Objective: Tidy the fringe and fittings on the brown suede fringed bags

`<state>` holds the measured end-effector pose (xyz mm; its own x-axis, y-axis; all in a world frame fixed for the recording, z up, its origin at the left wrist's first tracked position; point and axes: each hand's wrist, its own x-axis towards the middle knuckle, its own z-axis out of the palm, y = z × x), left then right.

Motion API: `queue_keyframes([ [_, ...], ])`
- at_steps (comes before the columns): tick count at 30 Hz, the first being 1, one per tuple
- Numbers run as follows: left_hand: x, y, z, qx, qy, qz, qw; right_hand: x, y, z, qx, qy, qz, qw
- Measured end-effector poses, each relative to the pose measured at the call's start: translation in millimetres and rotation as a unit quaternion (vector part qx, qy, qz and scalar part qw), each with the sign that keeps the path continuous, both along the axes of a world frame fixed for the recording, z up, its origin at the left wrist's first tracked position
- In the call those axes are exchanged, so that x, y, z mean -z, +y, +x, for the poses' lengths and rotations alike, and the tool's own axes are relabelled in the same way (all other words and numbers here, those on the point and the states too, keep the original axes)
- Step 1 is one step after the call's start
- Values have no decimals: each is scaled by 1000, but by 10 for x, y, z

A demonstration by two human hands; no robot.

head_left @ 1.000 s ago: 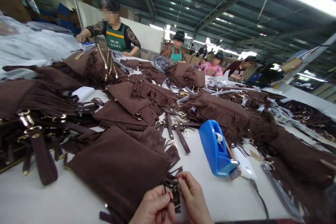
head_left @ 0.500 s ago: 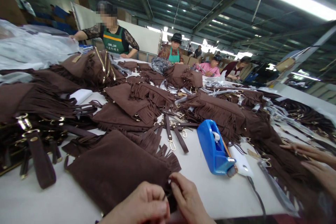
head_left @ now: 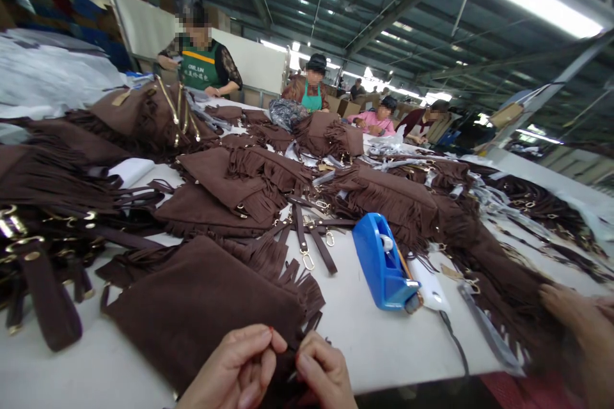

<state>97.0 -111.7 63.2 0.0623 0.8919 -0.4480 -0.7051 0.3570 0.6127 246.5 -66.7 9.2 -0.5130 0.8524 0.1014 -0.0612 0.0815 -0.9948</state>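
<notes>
A brown suede fringed bag (head_left: 201,307) lies flat on the white table (head_left: 378,345) right in front of me. My left hand (head_left: 235,367) and my right hand (head_left: 323,374) meet at the bag's near right corner. Both pinch the dark fringe strands (head_left: 290,358) there, fingertips close together. The strands between my fingers are mostly hidden by the hands.
A blue tape dispenser (head_left: 384,265) stands right of the bag. Brown straps with gold clasps (head_left: 307,243) lie behind it. Piles of brown fringed bags (head_left: 393,204) cover the table. A co-worker's hand (head_left: 575,316) reaches in at the right. Several people work at the far end.
My hands have drawn nearer the table's edge and closer together on the fringe. The view has shifted slightly right and down. A co-worker's hands came in at the right.
</notes>
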Motion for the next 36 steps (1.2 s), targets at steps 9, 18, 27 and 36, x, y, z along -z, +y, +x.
queue_keyframes([
  [9, 16, 186, -66, 76, 513, 79, 851, -11, 225, 167, 150, -152, -126, 969],
  [18, 186, 946, 258, 138, 793, 134, 578, -18, 727, -92, 298, -370, 119, 872],
  [27, 276, 1053, 29, 151, 706, 105, 684, 98, 619, -96, 232, -179, 105, 950],
  [36, 379, 1078, -11, 107, 538, 155, 822, 98, 588, -103, 203, 27, -26, 979],
])
